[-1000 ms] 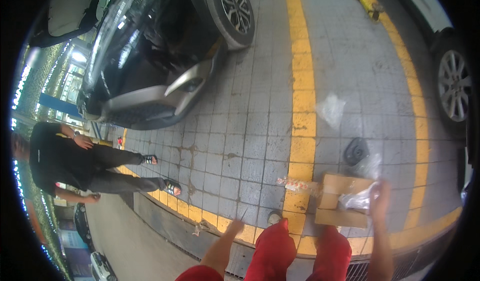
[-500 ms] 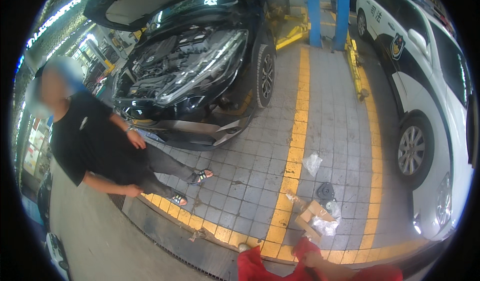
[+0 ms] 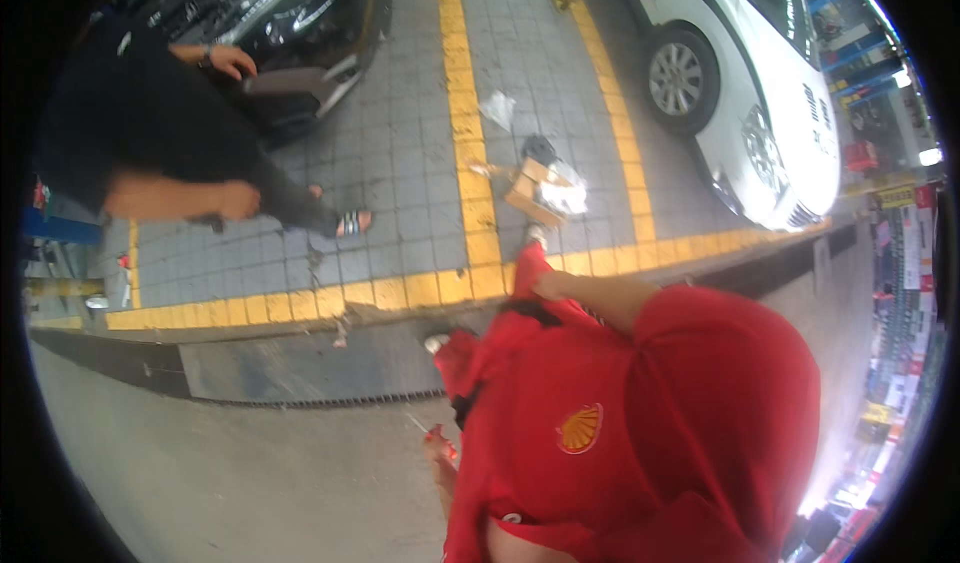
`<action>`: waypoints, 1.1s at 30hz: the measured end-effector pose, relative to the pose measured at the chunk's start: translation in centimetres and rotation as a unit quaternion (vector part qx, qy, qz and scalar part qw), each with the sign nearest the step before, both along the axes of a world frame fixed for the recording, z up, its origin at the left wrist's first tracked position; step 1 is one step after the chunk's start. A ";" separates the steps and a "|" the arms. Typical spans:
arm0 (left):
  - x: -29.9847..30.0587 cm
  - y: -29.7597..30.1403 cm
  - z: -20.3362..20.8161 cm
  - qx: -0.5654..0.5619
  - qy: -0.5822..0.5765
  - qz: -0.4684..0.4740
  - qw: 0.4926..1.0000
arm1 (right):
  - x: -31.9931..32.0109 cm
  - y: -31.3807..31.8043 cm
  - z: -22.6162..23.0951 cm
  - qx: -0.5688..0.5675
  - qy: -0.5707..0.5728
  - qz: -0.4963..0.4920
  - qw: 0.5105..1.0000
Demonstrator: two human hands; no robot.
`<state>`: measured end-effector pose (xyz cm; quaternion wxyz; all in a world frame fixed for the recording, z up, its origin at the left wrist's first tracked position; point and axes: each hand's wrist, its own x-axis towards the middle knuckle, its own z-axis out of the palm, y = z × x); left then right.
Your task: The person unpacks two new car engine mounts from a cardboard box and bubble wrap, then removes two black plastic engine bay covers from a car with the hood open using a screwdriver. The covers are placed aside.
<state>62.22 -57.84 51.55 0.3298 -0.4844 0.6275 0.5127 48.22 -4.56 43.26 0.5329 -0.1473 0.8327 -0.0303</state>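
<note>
My left hand (image 3: pixel 437 443) hangs low beside my red shirt, its fingers closed around a small red thing with a thin pale shaft (image 3: pixel 416 422). It is too small to name the kind. My right forearm (image 3: pixel 605 298) runs from the red sleeve toward my trouser leg. My right hand (image 3: pixel 545 285) is at the red trouser leg (image 3: pixel 528 268), and its fingers are not clear. Past my foot, on the grey tiles, lie an opened cardboard box (image 3: pixel 527 185), clear plastic wrap (image 3: pixel 566 195) and a dark round part (image 3: pixel 540 148).
A person in dark clothes (image 3: pixel 140 123) stands at the left, beside a black car (image 3: pixel 300 33). A white car (image 3: pixel 735 113) stands at the right. Yellow lines (image 3: pixel 462 113) cross the tiles; a step edge and drain grate (image 3: pixel 340 400) run along the near side. Another plastic bag (image 3: pixel 497 110) lies farther off.
My view has swung downward and to the right, bringing my torso and left hand into sight. The black car now shows only in part. The person at the left appears nearer the picture's edge.
</note>
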 end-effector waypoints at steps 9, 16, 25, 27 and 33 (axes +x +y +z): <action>14.0 -15.8 4.7 -0.057 -0.066 0.221 0.971 | -9.3 -23.0 12.8 -0.155 0.096 -0.198 0.963; 6.7 -20.9 -1.4 -0.042 0.065 0.238 0.968 | -13.7 -33.3 6.3 -0.047 -0.033 -0.095 0.994; 2.8 -34.7 -2.2 -0.029 0.067 0.193 0.979 | -28.2 -53.7 -0.8 0.054 -0.087 0.045 0.994; 4.2 -39.9 -0.8 -0.047 0.026 0.273 0.961 | -34.0 -62.5 0.9 0.017 -0.048 0.110 0.993; 0.7 -57.2 0.7 -0.080 -0.022 0.541 0.837 | -46.6 -97.1 8.2 -0.131 0.075 -0.060 0.987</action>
